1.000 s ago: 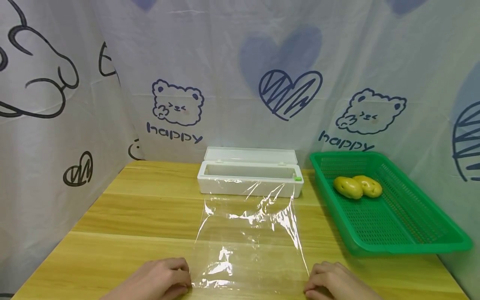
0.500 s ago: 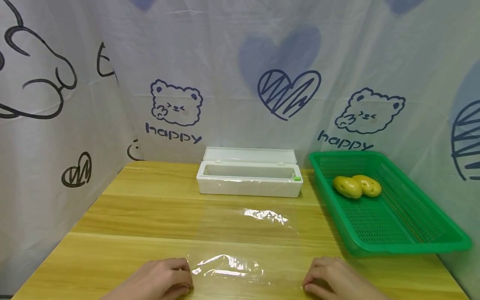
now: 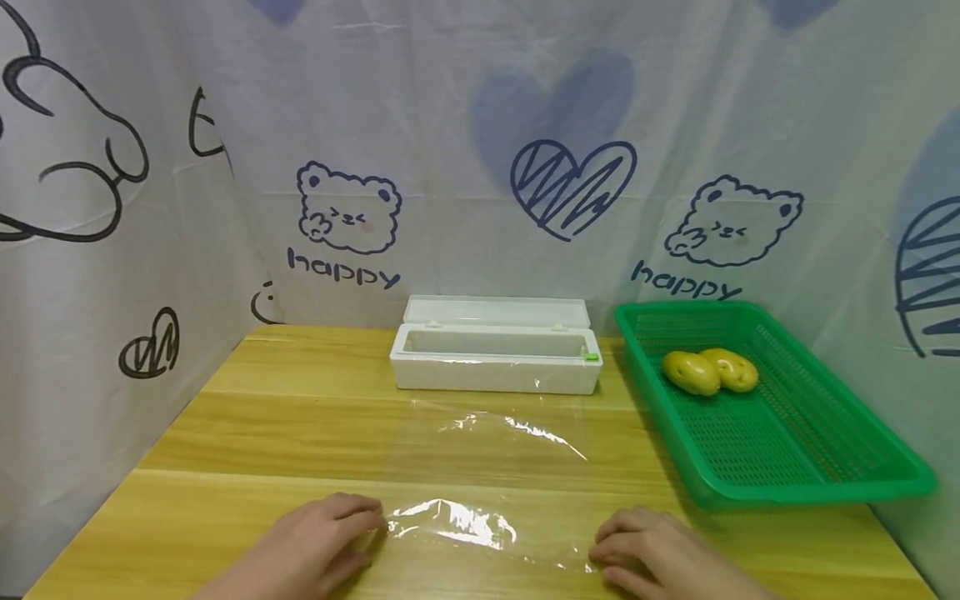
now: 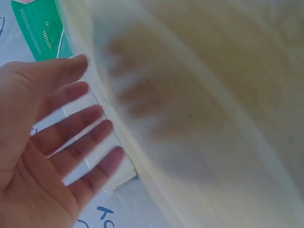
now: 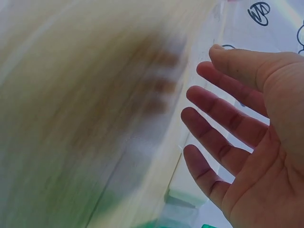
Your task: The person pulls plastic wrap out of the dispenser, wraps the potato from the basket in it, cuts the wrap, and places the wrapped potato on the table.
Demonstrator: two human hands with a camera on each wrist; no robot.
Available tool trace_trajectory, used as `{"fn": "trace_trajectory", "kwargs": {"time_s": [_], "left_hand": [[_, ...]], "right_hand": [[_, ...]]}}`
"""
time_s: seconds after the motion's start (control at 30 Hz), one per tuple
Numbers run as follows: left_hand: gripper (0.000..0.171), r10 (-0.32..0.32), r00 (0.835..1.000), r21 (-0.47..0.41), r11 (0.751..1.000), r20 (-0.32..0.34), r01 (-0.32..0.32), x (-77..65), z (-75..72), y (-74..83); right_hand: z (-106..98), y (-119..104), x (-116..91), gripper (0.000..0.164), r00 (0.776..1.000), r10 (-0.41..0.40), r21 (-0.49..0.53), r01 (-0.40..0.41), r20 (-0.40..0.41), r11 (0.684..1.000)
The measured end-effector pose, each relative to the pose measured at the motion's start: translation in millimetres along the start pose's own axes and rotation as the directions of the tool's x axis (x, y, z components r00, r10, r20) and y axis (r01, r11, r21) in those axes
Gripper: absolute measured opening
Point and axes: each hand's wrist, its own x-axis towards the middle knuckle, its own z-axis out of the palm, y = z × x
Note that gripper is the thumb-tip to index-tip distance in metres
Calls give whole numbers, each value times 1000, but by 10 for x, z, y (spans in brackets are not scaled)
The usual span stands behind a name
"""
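A sheet of clear plastic wrap [image 3: 487,475] lies on the wooden table in front of a white plastic wrap dispenser box [image 3: 495,373], its lid raised. At the sheet's near left corner is my left hand [image 3: 318,542], with fingers apart and nothing pinched between them in the left wrist view. My right hand [image 3: 652,554] is by the near right corner. In the right wrist view its fingers [image 5: 223,118] are spread and loosely bent, holding nothing. Whether the fingertips still touch the film is hard to tell. Inside the box, no roll is clearly visible.
A green plastic basket [image 3: 817,496] stands at the right of the table, with two yellow potatoes [image 3: 690,372] in it. A green slider [image 3: 592,357] sits at the box's right end. Behind hangs a white printed curtain [image 3: 465,233].
The film, stretched up to the box a second ago, has come down onto the table. Both hands have loosened their pinch on its near corners and their fingers have opened.
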Motion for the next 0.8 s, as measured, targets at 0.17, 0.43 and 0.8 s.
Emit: {"fn": "trace_trajectory", "kwargs": {"time_s": [0.17,0.43,0.8], "left_hand": [[27,-61,990,-23,998,127,64,-5,1,-24],[16,68,997,-25,997,39,-67,-11,43,-48],[19,69,998,-30,997,9,-69,-12,35,-34]], "right_hand": [[38,22,1,15,1000,-29,-76,29,-9,997],[49,45,-36,12,999,-34,-157,29,-29,987],[-142,-23,19,11,988,125,-6,-125,92,992]]}}
